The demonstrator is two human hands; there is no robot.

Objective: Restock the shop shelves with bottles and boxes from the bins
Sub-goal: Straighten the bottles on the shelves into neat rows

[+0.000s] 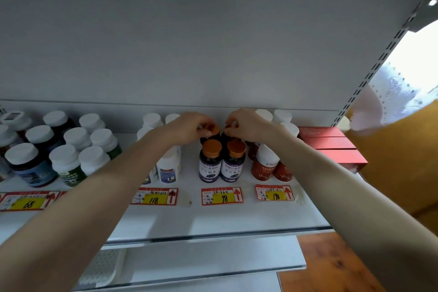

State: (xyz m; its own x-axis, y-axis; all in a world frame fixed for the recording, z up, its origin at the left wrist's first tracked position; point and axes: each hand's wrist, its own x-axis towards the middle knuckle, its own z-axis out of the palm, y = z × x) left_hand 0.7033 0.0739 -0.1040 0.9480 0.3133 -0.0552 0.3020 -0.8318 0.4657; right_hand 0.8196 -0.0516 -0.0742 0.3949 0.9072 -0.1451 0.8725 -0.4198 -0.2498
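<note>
Two dark bottles with orange caps and purple labels [221, 161] stand side by side on the white shelf [213, 216], above the price tag marked 98 [222, 195]. Behind them stand two more orange-capped bottles. My left hand [189, 127] grips the cap of the rear left bottle [214, 130] from above. My right hand [247, 124] holds the top of the rear right bottle [228, 135], whose cap is mostly hidden by my fingers.
White-capped bottles [66, 149] fill the shelf's left part, white bottles [169, 166] stand left of the purple ones, red bottles [265, 166] right of them. Red boxes [331, 147] lie at the right end. A lower shelf edge [201, 268] and wooden floor [331, 263] show below.
</note>
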